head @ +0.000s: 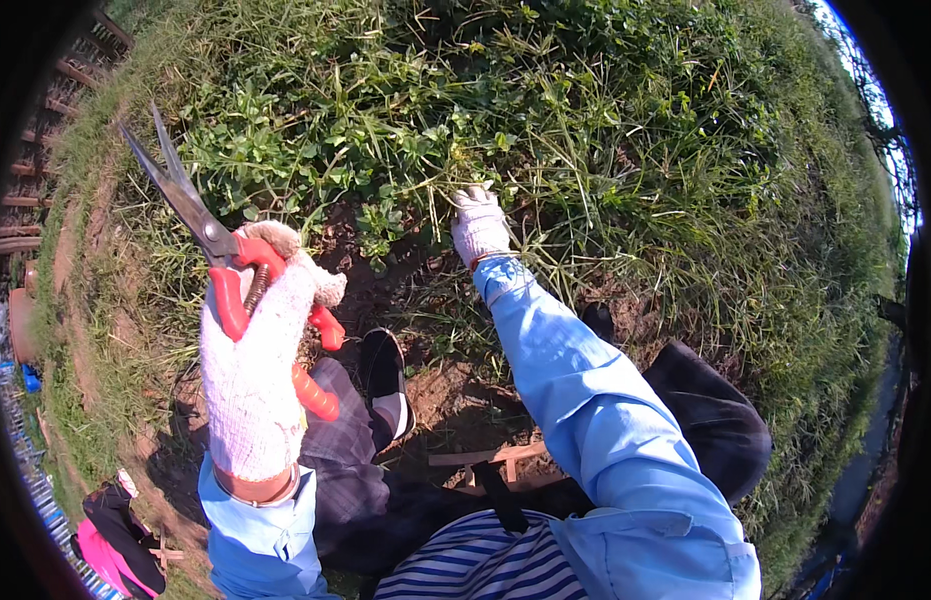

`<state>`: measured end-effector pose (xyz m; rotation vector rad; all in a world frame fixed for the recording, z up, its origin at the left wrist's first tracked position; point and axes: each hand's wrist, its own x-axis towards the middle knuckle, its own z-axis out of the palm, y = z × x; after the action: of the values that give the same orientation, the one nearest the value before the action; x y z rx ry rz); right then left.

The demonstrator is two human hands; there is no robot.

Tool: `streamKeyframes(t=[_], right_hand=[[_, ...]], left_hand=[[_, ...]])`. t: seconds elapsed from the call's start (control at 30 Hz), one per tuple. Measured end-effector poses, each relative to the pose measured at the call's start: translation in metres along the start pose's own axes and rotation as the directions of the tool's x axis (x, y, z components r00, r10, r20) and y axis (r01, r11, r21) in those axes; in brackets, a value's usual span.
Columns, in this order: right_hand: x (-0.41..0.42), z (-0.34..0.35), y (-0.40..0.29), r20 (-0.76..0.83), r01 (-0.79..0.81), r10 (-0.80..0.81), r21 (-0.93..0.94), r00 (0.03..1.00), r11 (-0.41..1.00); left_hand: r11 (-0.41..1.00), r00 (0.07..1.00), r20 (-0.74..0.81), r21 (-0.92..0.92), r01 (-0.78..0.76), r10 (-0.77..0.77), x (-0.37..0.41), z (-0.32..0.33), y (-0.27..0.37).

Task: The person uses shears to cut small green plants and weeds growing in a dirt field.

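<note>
My left hand (263,337), in a white knit glove, is closed around garden shears (229,259) with red handles and a coil spring. The shears' blades are parted and point up and away at the left, above the grass. My right hand (480,225), gloved as well, reaches down into the weeds (465,161) ahead of me. Its fingers are bent at some stems; whether they grip them is hard to see. Leafy plants (278,150) and long grass (623,150) surround it.
Bare soil (450,390) shows near my shoe (384,375). A small wooden stool (488,455) is beneath me. Black and pink cloth (120,536) lies at the lower left. A terracotta-coloured pot (21,322) stands at the left rim, near wooden slats (26,202).
</note>
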<state>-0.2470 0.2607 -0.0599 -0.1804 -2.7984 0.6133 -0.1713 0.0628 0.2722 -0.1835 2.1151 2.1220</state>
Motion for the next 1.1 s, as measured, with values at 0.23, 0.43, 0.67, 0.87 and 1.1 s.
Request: streamKeyframes(t=[0.23, 0.43, 0.67, 0.87, 1.1], right_hand=[[0.076, 0.013, 0.012, 0.465, 0.2, -0.02, -0.341, 0.885, 0.919], [0.088, 0.048, 0.028, 0.193, 0.047, 0.024, -0.354, 0.981, 0.934], [0.089, 0.048, -0.015, 0.295, -0.063, 0.048, 0.043, 0.954, 0.997], [0.114, 0.061, -0.047, 0.536, -0.161, 0.127, 0.017, 0.835, 0.987], [0.139, 0.068, -0.003, 0.558, 0.118, 0.02, -0.211, 0.83, 0.97]], left_hand=[[0.993, 0.995, -0.025, -0.075, 0.092, -0.095, 0.001, -0.003, 0.0], [0.983, 0.982, -0.05, -0.003, 0.184, -0.184, 0.007, 0.006, 0.0], [0.971, 0.968, -0.087, 0.012, 0.238, -0.236, 0.009, 0.0, 0.004], [0.99, 0.979, -0.146, -0.016, 0.143, -0.144, 0.003, -0.006, 0.004], [0.972, 0.97, -0.088, -0.091, 0.219, -0.227, 0.007, 0.0, 0.007]])
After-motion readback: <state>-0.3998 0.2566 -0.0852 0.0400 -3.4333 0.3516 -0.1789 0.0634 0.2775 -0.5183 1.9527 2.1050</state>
